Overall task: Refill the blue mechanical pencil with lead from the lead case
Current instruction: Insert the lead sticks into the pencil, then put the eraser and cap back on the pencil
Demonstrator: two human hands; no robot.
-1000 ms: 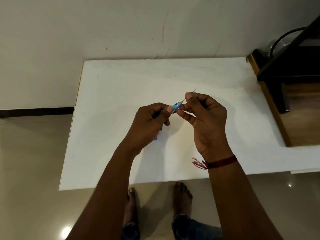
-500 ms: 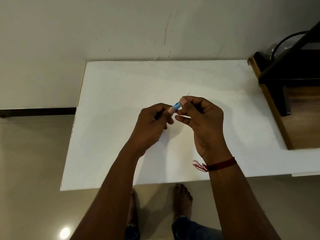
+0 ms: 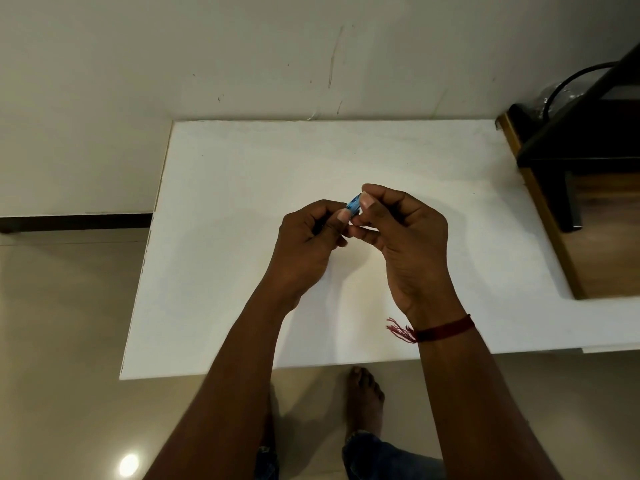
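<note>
**Tighter pinch, lead out of sight**

Drawn closer together since a second ago. Thin lead, then poking out far-right past the right fingertips, no longer showing: slid in or merely hidden, cannot tell.

At left, left hand curled round the slim blue plastic mechanical pencil, thumb and forefinger pinching it just short of the blue end, most of the barrel hidden in the fist. Held in the air above the middle of the flat white rectangular table, not resting on it.

Long axis from near-left to far-right, blue end pointing straight into the right fingertips, both hands equally near it.

At right, right hand with palm turned toward the camera, thumb and forefinger pinching that blue end, other fingers loosely curled below. Lead between them or not, cannot tell. Red thread band round the right wrist. Lead case nowhere in view.

Probably mid-feed; next push best kept in line with the barrel, with risk of a snap from any sideways lean.
</note>
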